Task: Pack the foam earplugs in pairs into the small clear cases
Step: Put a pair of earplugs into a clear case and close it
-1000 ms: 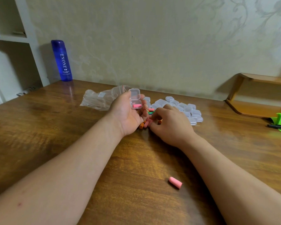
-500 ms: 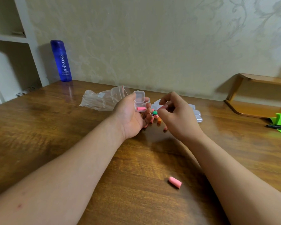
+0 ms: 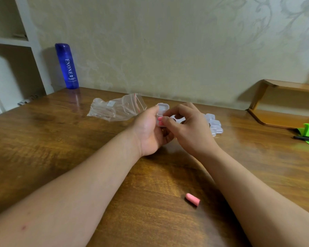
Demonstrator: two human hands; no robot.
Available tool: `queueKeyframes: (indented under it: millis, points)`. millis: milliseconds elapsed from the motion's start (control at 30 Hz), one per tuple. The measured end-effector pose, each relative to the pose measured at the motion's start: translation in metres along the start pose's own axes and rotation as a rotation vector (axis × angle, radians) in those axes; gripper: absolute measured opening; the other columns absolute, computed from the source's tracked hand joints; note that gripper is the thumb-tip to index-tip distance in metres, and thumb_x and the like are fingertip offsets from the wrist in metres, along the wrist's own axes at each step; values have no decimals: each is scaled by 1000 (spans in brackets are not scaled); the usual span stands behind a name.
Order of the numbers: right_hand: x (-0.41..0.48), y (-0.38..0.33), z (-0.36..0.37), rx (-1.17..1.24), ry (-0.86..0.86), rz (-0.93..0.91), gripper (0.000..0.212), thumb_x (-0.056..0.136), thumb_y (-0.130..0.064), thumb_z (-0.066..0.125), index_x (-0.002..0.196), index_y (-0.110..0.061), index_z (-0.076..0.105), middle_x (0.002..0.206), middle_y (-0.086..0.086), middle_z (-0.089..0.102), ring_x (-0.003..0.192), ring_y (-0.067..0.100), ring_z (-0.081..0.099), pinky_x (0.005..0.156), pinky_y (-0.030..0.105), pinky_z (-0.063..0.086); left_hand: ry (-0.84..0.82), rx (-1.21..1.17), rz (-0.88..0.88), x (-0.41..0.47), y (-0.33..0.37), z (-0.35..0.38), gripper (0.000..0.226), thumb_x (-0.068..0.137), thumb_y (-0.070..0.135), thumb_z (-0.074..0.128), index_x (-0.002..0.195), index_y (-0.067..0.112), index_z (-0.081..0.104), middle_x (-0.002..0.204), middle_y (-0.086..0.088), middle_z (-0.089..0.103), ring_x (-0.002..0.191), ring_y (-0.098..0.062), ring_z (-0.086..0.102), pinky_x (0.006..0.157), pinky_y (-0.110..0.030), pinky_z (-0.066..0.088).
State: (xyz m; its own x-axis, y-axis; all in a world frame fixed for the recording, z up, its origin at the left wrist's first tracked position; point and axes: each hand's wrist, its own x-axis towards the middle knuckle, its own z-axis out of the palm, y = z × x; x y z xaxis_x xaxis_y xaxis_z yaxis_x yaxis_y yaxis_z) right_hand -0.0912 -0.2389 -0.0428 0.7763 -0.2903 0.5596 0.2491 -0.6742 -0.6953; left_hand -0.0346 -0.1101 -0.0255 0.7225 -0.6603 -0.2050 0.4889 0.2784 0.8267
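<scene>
Open clear case [image 3: 162, 109] in L hand [image 3: 148, 132], pink earplugs [image 3: 161, 123] inside

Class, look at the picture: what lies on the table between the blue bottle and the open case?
A crumpled clear zip bag lies between the bottle and the case, seen in the head view.

A small clear case [image 3: 162, 110], lid raised, sits in the left hand [image 3: 148, 132]. Pink earplugs [image 3: 160, 122] show inside, pinched by the right hand [image 3: 191, 129]. A loose earplug [image 3: 192, 199], pink, lies on its side on the worktop [image 3: 61, 139], nearer the viewer. Closed cases [image 3: 214, 126] cluster behind the right hand.
</scene>
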Motion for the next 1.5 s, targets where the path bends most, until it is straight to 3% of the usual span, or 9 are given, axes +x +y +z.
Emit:
queueKeyframes:
  millis: [200,367,567,667,800,900,1067,1267,1500]
  points:
    - [0,4,0,3,10,10,2,96,-32,77,97,-31,76,107,-11,64,100,5,63,81,30,53,11,-5,13,2,0,-2,60,117,46,28,140,3,62,66,-1,66,58,-13,65,77,-31,51]
    - [5,8,-2,72,80,73,10,103,-28,66,97,-25,75,101,-5,68,86,10,66,72,33,53,21,17,22,5,0,-4,61,115,48,34,154,7,56,77,-2,61,64,-14,58,62,-27,51]
    - [6,10,-7,125,71,128,15,108,-31,59,108,-26,73,91,-16,70,82,14,67,71,53,62,-9,27,12,7,1,-9,60,115,48,36,156,7,53,84,-5,56,67,-16,55,57,-27,54]
    - [5,7,-7,129,41,132,24,109,-31,55,124,-26,73,106,-18,73,96,13,70,81,50,61,-51,36,4,8,0,-8,60,114,47,36,156,8,52,84,-4,58,69,-15,55,58,-27,54]
    - [5,0,-8,124,-6,103,32,112,-24,51,137,-20,70,118,-16,73,110,-5,66,89,22,54,-87,48,9,9,0,-8,59,114,47,35,156,9,54,89,-4,61,72,-15,56,61,-26,52]
    - [3,-1,-8,128,-2,82,32,112,-22,50,137,-18,71,118,-10,76,109,1,69,94,25,56,-122,49,-9,9,-2,-8,51,114,46,37,147,16,61,87,-3,59,71,-15,55,63,-27,50]
    - [3,-1,-14,184,-2,100,28,112,-17,50,129,-15,72,101,-5,76,83,-2,69,74,15,53,-140,-8,-42,9,-4,-4,48,115,49,33,135,17,62,86,-4,58,70,-15,55,62,-28,51]
    - [2,2,-14,165,-15,97,28,111,-21,52,129,-18,74,108,-9,76,105,4,70,90,24,56,-133,-55,-55,6,-5,-3,48,114,50,34,135,17,62,91,-5,59,74,-15,55,66,-29,50]
    - [2,1,-14,207,-28,92,25,111,-17,53,121,-18,77,107,-3,78,103,12,72,88,30,57,-116,-99,-54,6,-2,-3,49,113,49,33,136,15,60,94,-7,59,76,-17,55,62,-29,53]
